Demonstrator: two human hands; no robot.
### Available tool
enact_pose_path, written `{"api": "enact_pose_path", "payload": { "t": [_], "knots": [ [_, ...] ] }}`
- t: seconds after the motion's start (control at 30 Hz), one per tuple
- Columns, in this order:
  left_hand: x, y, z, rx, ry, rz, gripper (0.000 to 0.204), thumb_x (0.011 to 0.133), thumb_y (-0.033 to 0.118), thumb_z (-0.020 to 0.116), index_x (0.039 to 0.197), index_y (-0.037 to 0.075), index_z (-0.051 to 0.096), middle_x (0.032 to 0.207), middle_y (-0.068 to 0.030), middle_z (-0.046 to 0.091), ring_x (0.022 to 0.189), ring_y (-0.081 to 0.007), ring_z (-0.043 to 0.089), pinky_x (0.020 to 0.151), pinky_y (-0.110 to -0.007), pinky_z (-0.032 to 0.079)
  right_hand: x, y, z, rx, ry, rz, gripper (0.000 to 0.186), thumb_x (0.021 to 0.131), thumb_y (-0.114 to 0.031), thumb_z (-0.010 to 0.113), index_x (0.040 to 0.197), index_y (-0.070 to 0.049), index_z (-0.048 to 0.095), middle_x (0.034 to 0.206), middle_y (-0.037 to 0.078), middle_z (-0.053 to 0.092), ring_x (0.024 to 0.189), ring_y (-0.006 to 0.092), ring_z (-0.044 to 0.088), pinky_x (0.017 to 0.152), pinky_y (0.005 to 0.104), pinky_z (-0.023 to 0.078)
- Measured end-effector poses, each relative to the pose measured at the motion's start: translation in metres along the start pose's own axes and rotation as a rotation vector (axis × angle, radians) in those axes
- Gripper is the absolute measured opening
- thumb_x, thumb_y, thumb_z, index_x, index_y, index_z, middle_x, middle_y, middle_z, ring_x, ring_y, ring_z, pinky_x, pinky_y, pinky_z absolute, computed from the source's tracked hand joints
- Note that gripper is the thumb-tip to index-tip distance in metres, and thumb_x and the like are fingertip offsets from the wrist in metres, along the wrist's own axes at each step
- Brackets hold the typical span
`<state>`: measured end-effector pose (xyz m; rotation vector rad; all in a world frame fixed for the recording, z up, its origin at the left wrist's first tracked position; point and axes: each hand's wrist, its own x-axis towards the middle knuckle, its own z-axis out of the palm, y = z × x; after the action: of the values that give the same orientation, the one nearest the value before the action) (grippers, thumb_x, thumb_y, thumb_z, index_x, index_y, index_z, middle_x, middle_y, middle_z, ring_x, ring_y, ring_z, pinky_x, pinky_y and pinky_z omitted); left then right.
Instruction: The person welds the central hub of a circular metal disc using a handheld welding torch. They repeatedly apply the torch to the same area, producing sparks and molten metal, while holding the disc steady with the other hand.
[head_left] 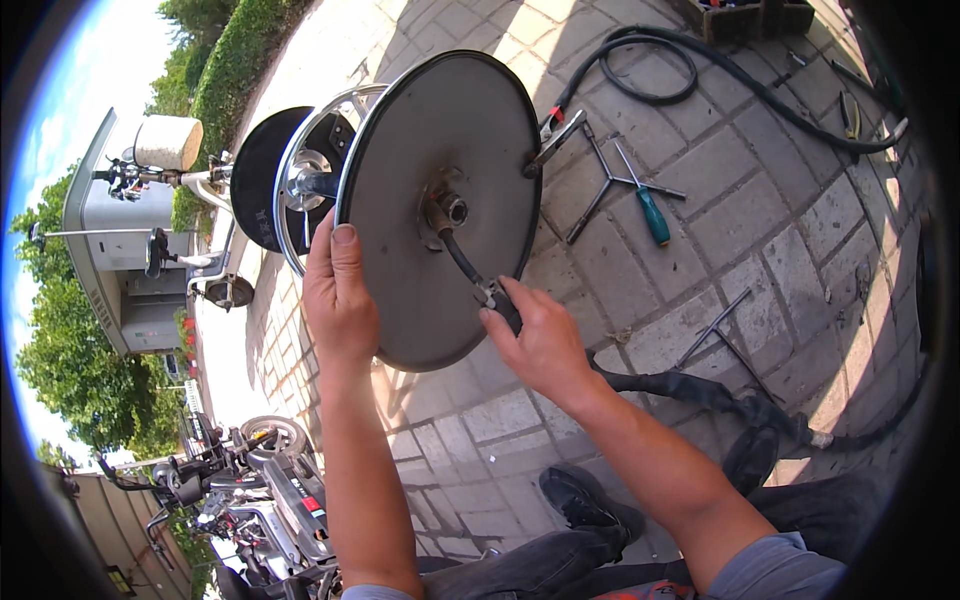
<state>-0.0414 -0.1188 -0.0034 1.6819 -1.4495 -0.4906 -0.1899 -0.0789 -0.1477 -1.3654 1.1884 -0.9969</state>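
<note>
Grey wheel disc held upright at frame centre, above paved ground. Left hand clamped on disc rim at 8 o'clock, thumb laid flat against face, fingers hidden behind. Right hand closed around black cable with metal fitting at 5 o'clock of hub; cable run up to hub. Chrome rim seen behind disc at 9 o'clock. Y-shaped socket wrench and green-handled screwdriver lying on pavement at 3 o'clock of disc, just beside each other.
</note>
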Motion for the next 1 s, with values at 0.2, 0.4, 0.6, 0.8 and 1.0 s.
{"api": "enact_pose_path", "payload": {
  "t": [0.2, 0.4, 0.6, 0.8, 1.0],
  "knots": [
    [-0.001, 0.001, 0.001, 0.012, 0.008, -0.003, 0.041, 0.106, 0.033, 0.047, 0.13, 0.001, 0.057, 0.106, -0.0029, 0.067, 0.094, -0.0079, 0.06, 0.082, -0.02, 0.046, -0.001, -0.015, -0.003, -0.068, -0.035, 0.073, 0.047, 0.088, -0.026, 0.07, 0.123, 0.004, 0.061, 0.093, 0.024, 0.065, 0.085, 0.0414, 0.066, 0.075, 0.0457, 0.052],
    [-0.002, 0.001, 0.001, 0.004, 0.004, 0.001, 0.043, 0.106, 0.034, 0.048, 0.13, 0.0, 0.058, 0.104, -0.0021, 0.067, 0.092, -0.0072, 0.059, 0.079, -0.02, 0.046, -0.002, -0.01, -0.003, -0.067, -0.051, 0.069, 0.05, 0.09, -0.034, 0.066, 0.128, -0.001, 0.059, 0.094, 0.022, 0.064, 0.083, 0.0417, 0.066, 0.074, 0.0503, 0.053],
    [-0.003, -0.003, -0.002, 0.128, 0.09, -0.068, 0.041, 0.106, 0.034, 0.047, 0.127, 0.0, 0.058, 0.105, -0.0038, 0.067, 0.094, -0.009, 0.06, 0.081, -0.022, 0.047, 0.001, -0.009, -0.006, -0.046, -0.075, 0.095, 0.049, 0.086, -0.028, 0.071, 0.124, 0.001, 0.061, 0.092, 0.022, 0.066, 0.085, 0.0393, 0.066, 0.075, 0.045, 0.051],
    [-0.003, -0.001, 0.0, 0.01, 0.015, -0.019, 0.039, 0.106, 0.033, 0.047, 0.125, 0.001, 0.059, 0.106, -0.0026, 0.067, 0.095, -0.0084, 0.06, 0.082, -0.022, 0.047, 0.002, -0.009, -0.007, -0.046, -0.069, 0.1, 0.049, 0.086, -0.028, 0.07, 0.125, 0.0, 0.06, 0.092, 0.022, 0.066, 0.086, 0.0387, 0.066, 0.075, 0.0451, 0.051],
    [-0.003, -0.004, -0.002, 0.019, 0.02, -0.012, 0.043, 0.106, 0.033, 0.048, 0.131, -0.001, 0.057, 0.108, -0.0034, 0.066, 0.096, -0.0088, 0.059, 0.083, -0.021, 0.046, 0.002, -0.009, -0.009, -0.045, -0.07, 0.077, 0.047, 0.087, -0.027, 0.07, 0.124, 0.001, 0.061, 0.091, 0.022, 0.066, 0.085, 0.0387, 0.066, 0.074, 0.0453, 0.051]
  ]
}}
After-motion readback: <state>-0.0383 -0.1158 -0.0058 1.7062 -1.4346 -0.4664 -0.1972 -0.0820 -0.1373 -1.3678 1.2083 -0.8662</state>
